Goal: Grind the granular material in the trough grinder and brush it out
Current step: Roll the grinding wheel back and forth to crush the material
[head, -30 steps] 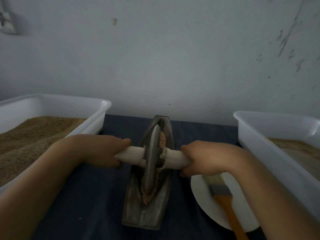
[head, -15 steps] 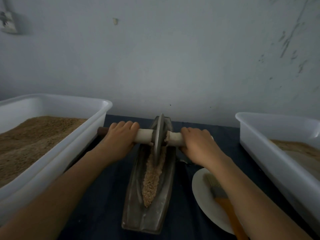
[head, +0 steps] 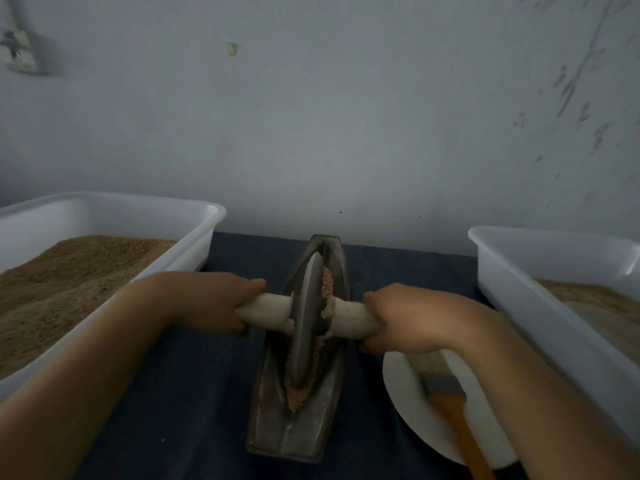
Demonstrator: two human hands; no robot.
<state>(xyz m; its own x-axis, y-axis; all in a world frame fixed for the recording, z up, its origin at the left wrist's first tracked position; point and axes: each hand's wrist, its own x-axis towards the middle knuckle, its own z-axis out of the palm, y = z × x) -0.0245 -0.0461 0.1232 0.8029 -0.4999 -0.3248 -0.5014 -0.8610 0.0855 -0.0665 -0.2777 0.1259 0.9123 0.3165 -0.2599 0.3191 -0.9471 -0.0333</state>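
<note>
With the left hand (head: 204, 303) and right hand (head: 412, 320) each closed around the axle (head: 266, 310), we press evenly, keeping the wheel (head: 306, 320) between them upright over the grain (head: 298, 398) in the trough (head: 294, 438).

tbl, dark cloth (head: 194, 393) | L tub (head: 194, 233) | grinder (head: 277, 431) | plate (head: 408, 400) | R tub (head: 519, 282)

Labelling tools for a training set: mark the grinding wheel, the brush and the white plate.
grinding wheel (head: 306, 327): head view, on the disc's grey face.
brush (head: 441, 382): head view, on the metal ferrule.
white plate (head: 401, 386): head view, on bare left rim.
</note>
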